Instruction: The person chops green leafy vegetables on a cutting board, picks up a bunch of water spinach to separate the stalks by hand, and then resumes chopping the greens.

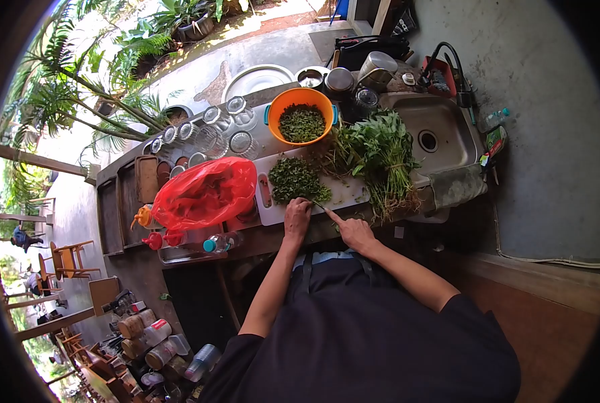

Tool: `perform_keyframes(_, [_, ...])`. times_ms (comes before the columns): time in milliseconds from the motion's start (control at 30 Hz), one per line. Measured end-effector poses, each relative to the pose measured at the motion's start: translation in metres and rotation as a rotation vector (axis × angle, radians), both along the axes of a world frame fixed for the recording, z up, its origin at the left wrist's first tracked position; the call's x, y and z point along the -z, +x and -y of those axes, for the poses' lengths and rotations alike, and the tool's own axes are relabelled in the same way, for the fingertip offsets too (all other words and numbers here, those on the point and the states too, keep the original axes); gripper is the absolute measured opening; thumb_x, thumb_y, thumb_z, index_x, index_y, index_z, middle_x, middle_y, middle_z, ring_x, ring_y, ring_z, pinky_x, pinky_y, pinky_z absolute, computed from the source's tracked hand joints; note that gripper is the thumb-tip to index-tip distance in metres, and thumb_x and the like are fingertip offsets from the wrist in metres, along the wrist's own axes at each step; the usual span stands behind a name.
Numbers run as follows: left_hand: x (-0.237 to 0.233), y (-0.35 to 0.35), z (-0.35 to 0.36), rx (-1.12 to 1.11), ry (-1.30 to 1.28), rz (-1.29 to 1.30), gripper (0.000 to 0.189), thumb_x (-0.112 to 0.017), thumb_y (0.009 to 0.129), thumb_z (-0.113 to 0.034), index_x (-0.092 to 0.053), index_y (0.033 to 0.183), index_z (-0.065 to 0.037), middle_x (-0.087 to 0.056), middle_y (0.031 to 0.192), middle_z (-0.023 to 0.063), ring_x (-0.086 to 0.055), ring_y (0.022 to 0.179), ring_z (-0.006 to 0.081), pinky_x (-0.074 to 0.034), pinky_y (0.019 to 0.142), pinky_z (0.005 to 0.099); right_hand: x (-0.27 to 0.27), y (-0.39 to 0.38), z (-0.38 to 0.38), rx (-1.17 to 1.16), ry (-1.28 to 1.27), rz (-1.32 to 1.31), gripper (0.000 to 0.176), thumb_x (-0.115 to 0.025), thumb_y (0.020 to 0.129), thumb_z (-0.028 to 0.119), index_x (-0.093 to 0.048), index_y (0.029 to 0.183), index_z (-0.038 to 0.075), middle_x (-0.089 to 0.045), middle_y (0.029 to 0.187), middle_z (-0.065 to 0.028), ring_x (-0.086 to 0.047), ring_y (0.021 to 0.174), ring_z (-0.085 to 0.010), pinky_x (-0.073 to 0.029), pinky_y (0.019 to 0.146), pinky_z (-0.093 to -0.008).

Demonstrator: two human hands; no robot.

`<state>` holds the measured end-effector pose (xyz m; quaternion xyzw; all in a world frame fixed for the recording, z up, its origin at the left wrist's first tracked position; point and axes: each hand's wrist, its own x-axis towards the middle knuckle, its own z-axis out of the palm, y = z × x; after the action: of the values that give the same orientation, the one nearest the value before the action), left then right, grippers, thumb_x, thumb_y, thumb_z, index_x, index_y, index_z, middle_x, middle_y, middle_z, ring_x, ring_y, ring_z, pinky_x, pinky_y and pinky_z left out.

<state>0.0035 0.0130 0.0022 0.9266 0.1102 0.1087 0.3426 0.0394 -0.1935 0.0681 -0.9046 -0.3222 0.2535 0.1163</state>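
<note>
My left hand (pixel 298 216) rests at the front edge of the white cutting board (pixel 346 193), its fingers closed on some green leaves beside the chopped pile. My right hand (pixel 354 232) is wrapped round a knife (pixel 322 207), the index finger stretched along it and the blade pointing toward the left hand. Chopped greens (pixel 293 180) lie heaped on the board's left part. Behind them stands an orange pot (pixel 289 97) with more chopped greens inside. A large bunch of leafy stems with roots (pixel 391 158) lies across the board's right end.
A red plastic bag (pixel 206 193) sits left of the board, with a capped bottle (pixel 221 242) near the counter edge. Glass jars (pixel 241 143) stand behind the bag. At the right is a metal sink (pixel 451 124) with a cloth (pixel 458 185) over its front edge.
</note>
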Motion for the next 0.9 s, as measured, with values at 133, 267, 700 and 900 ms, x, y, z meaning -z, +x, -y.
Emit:
perform_keyframes(133, [0.003, 0.000, -0.002, 0.008, -0.010, -0.005, 0.015, -0.071, 0.079, -0.005, -0.076, 0.093, -0.004, -0.068, 0.098, 0.0100, -0.064, 0.098, 0.0293, -0.051, 0.088, 0.0399, 0.001, -0.002, -0.004, 0.002, -0.023, -0.010, 0.080, -0.048, 0.089, 0.007, -0.020, 0.157, 0.039, -0.069, 0.085, -0.0230, -0.069, 0.079, -0.0419, -0.055, 0.074, -0.0538])
perform_keyframes(267, [0.000, -0.001, -0.001, 0.004, -0.012, -0.012, 0.015, -0.071, 0.079, -0.005, -0.076, 0.094, -0.004, -0.068, 0.098, 0.0101, -0.064, 0.098, 0.0294, -0.051, 0.087, 0.0401, 0.006, -0.004, -0.007, 0.006, -0.008, -0.005, 0.081, -0.046, 0.088, 0.006, -0.020, 0.157, 0.039, -0.068, 0.081, -0.0231, -0.068, 0.076, -0.0429, -0.055, 0.072, -0.0551])
perform_keyframes(700, [-0.001, -0.003, 0.005, -0.009, 0.018, 0.043, 0.010, -0.068, 0.086, -0.007, -0.072, 0.093, -0.001, -0.062, 0.095, 0.0099, -0.062, 0.093, 0.0296, -0.051, 0.080, 0.0408, 0.032, -0.002, 0.010, -0.010, 0.026, -0.001, 0.084, -0.049, 0.091, 0.009, -0.011, 0.157, 0.044, -0.067, 0.079, -0.0227, -0.067, 0.072, -0.0427, -0.055, 0.067, -0.0556])
perform_keyframes(900, [0.004, -0.005, -0.002, 0.062, 0.004, 0.028, 0.012, -0.066, 0.087, -0.006, -0.073, 0.096, -0.002, -0.062, 0.097, 0.0094, -0.062, 0.095, 0.0282, -0.052, 0.081, 0.0393, 0.030, 0.001, 0.006, -0.021, 0.063, 0.020, 0.085, -0.049, 0.090, 0.008, -0.012, 0.157, 0.044, -0.066, 0.078, -0.0228, -0.067, 0.070, -0.0429, -0.055, 0.067, -0.0554])
